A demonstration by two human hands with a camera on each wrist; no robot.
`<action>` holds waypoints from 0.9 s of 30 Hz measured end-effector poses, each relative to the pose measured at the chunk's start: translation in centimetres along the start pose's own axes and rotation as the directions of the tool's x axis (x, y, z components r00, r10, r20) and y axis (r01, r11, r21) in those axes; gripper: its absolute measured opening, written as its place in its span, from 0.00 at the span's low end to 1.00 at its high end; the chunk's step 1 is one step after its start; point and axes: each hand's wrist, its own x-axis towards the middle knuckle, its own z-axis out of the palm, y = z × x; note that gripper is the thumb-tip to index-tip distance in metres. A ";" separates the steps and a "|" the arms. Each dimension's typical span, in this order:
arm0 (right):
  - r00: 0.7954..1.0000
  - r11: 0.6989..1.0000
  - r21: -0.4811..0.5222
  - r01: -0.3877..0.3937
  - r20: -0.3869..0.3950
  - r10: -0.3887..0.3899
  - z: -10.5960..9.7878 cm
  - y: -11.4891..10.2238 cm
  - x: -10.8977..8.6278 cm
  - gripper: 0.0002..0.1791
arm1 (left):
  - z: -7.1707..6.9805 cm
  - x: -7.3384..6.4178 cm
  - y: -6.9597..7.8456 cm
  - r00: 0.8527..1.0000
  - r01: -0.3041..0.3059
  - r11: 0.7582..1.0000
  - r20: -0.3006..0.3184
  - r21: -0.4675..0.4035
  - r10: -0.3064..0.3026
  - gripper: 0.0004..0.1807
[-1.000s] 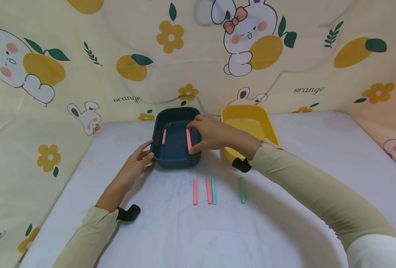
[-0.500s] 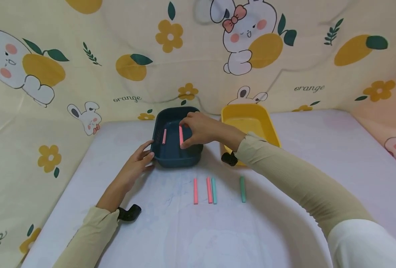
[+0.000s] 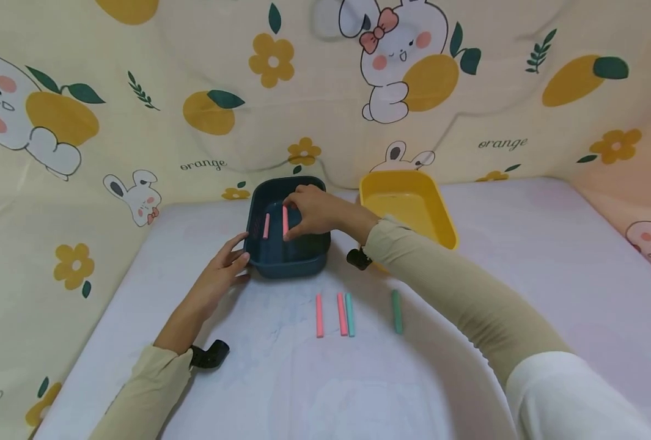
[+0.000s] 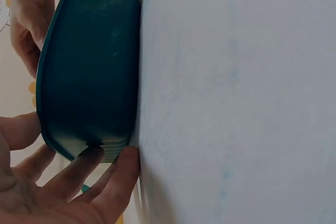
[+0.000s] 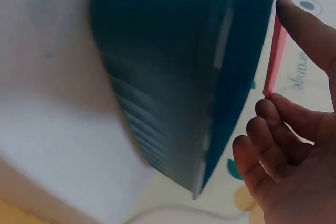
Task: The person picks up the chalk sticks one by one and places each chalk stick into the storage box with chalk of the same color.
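Observation:
My right hand (image 3: pixel 316 211) pinches a pink chalk stick (image 3: pixel 285 221) by its two ends, thumb and fingertips, over the dark blue bin (image 3: pixel 289 269). In the right wrist view that held chalk (image 5: pixel 275 59) is above the bin's rim. Another pink chalk (image 3: pixel 266 226) lies inside the bin toward its left side. My left hand (image 3: pixel 217 278) rests against the bin's left wall; the left wrist view has its spread fingers (image 4: pixel 79 171) along the outer wall, with the thumb at the rim.
In front of the bin lie two pink chalks (image 3: pixel 319 316), a teal chalk (image 3: pixel 349 315) touching one of them, and a green chalk (image 3: pixel 397 311) farther right. A yellow bin (image 3: pixel 447 226) stands to the right, partly behind my right forearm. A printed cloth (image 3: pixel 325 91) hangs behind.
My right hand has moved left over the blue bin with the pink chalk, closer to the chalk lying inside. The left hand has stayed at the bin's side.

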 end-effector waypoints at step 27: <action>0.999 1.000 0.013 -0.007 -0.040 0.008 4.0 1.2 5.1 0.46 | 0.3 -0.2 -0.5 1.000 -0.021 1.000 0.000 0.007 0.021 0.32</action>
